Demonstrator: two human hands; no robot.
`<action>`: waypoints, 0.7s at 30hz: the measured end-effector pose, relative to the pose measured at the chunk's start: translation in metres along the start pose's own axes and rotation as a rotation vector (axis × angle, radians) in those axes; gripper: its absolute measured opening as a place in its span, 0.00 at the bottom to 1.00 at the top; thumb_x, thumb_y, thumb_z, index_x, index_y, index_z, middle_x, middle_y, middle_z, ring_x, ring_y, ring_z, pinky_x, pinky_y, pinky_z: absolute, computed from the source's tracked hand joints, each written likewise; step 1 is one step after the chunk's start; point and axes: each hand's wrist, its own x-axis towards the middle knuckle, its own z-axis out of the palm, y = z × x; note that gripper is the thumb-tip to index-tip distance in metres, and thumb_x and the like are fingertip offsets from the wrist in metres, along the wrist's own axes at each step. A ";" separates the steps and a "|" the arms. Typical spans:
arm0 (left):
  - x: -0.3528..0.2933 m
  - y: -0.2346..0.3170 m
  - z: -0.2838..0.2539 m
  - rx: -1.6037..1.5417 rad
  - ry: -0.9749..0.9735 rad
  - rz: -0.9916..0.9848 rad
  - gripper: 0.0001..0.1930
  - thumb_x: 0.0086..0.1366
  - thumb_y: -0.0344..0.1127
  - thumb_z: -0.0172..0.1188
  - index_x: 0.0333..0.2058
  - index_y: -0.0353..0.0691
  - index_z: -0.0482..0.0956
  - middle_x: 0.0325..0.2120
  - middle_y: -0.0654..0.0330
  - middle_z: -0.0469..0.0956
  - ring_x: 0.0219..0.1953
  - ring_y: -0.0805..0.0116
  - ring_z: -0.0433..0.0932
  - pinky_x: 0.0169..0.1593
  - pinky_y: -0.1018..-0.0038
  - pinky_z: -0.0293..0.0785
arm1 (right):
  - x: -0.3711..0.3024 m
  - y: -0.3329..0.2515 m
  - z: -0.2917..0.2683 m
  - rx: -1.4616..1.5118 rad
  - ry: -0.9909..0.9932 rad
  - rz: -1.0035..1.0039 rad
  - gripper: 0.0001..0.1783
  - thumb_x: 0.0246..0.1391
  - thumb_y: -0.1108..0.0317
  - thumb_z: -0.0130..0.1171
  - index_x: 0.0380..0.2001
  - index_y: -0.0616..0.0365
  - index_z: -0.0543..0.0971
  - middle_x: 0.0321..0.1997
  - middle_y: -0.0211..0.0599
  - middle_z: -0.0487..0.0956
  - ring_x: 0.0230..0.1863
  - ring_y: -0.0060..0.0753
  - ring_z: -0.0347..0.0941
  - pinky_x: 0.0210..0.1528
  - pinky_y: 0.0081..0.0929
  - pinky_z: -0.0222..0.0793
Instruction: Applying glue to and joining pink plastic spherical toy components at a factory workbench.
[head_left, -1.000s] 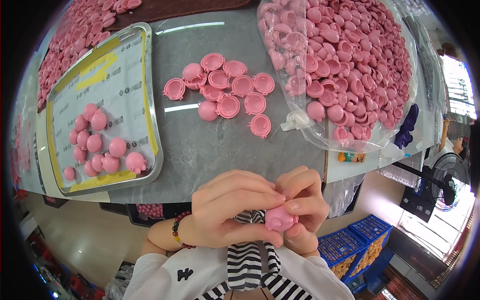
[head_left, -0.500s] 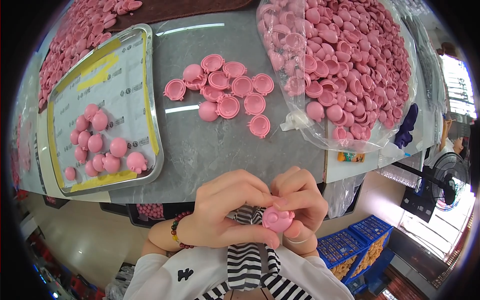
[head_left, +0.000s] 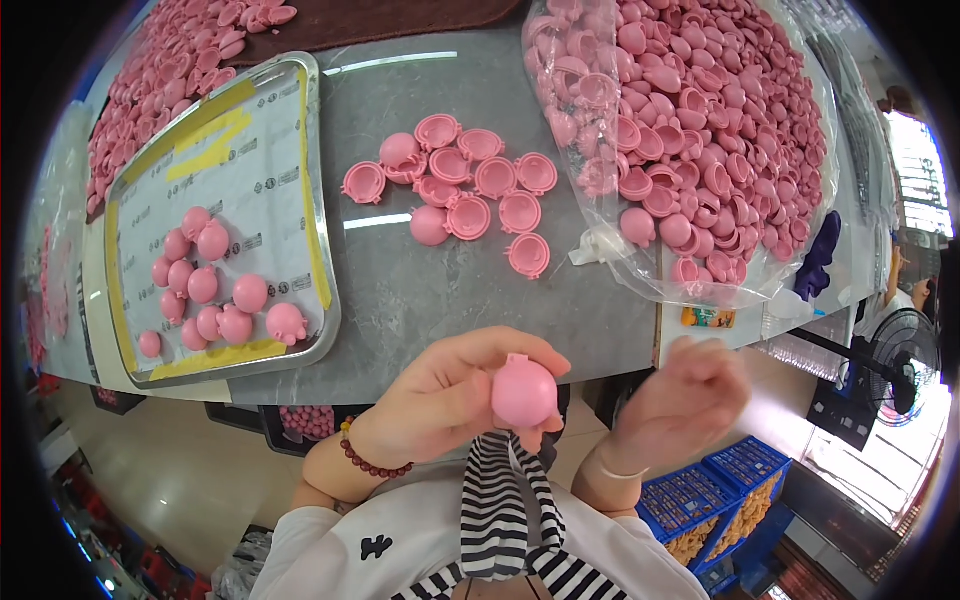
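Note:
A round pink plastic ball point(head_left: 524, 393) with a small tab on top is gripped by the thumb and fingers of my left hand point(head_left: 440, 390), just off the table's near edge. Its smooth side faces up. My right hand point(head_left: 685, 400) is apart from it, off to the right; motion smears the fingers, so whether they hold anything does not show. Beyond the hands, a loose cluster of pink shells point(head_left: 469, 217) lies on the grey table point(head_left: 430, 300), most with their hollow sides up.
At left, a metal tray point(head_left: 330, 260) lined with paper and yellow tape holds several pink balls point(head_left: 235, 325). A clear plastic bag point(head_left: 590, 200) heaped with pink shells point(head_left: 700, 140) fills the right. Blue crates point(head_left: 690, 495) stand below, near a black fan point(head_left: 895, 375).
My right hand has let go of the ball and moved right. My left hand keeps the ball, now turned with its smooth side up and slightly higher in view.

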 end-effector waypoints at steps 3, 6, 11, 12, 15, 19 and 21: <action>-0.003 -0.002 -0.014 -0.225 -0.216 -0.003 0.26 0.59 0.47 0.53 0.48 0.32 0.62 0.36 0.51 0.72 0.36 0.69 0.75 0.41 0.73 0.71 | 0.022 0.015 -0.041 -0.098 0.470 -0.060 0.17 0.55 0.57 0.46 0.39 0.61 0.68 0.31 0.36 0.68 0.32 0.27 0.61 0.35 0.21 0.58; -0.009 0.007 -0.001 -0.161 -0.001 0.017 0.24 0.54 0.49 0.58 0.36 0.32 0.66 0.26 0.48 0.73 0.27 0.63 0.75 0.31 0.74 0.73 | 0.045 0.042 -0.098 -0.663 0.602 -0.153 0.21 0.51 0.63 0.52 0.44 0.66 0.65 0.38 0.40 0.69 0.39 0.30 0.63 0.43 0.25 0.60; -0.039 0.044 -0.004 1.161 0.351 0.655 0.19 0.45 0.29 0.64 0.37 0.33 0.70 0.33 0.52 0.75 0.35 0.61 0.74 0.40 0.70 0.69 | 0.064 0.079 -0.169 -0.871 0.509 0.000 0.33 0.46 0.64 0.60 0.51 0.69 0.58 0.47 0.47 0.66 0.45 0.32 0.64 0.46 0.28 0.62; -0.046 0.058 -0.003 1.652 0.575 0.796 0.17 0.43 0.28 0.64 0.34 0.34 0.72 0.32 0.53 0.75 0.34 0.61 0.74 0.40 0.70 0.68 | 0.069 0.079 -0.166 -0.822 0.470 0.064 0.29 0.47 0.62 0.59 0.48 0.67 0.62 0.39 0.42 0.70 0.41 0.29 0.66 0.43 0.25 0.63; -0.049 0.082 -0.015 2.071 1.067 0.846 0.15 0.41 0.25 0.63 0.32 0.36 0.74 0.34 0.56 0.75 0.35 0.59 0.73 0.41 0.70 0.66 | 0.079 0.080 -0.173 -0.809 0.366 0.193 0.23 0.48 0.60 0.58 0.43 0.66 0.69 0.32 0.37 0.74 0.35 0.26 0.69 0.38 0.20 0.65; -0.036 0.076 -0.012 2.230 0.932 0.825 0.16 0.45 0.25 0.59 0.36 0.40 0.75 0.38 0.58 0.73 0.43 0.57 0.68 0.45 0.66 0.64 | 0.087 0.076 -0.176 -0.992 0.326 0.347 0.17 0.51 0.63 0.53 0.36 0.70 0.73 0.36 0.39 0.77 0.36 0.24 0.71 0.38 0.18 0.66; -0.017 0.058 -0.006 2.199 0.677 0.762 0.17 0.46 0.25 0.59 0.39 0.40 0.74 0.40 0.57 0.72 0.43 0.56 0.68 0.45 0.67 0.64 | 0.082 0.067 -0.153 -0.781 0.395 0.191 0.16 0.52 0.65 0.51 0.36 0.70 0.72 0.36 0.40 0.77 0.37 0.24 0.70 0.38 0.19 0.66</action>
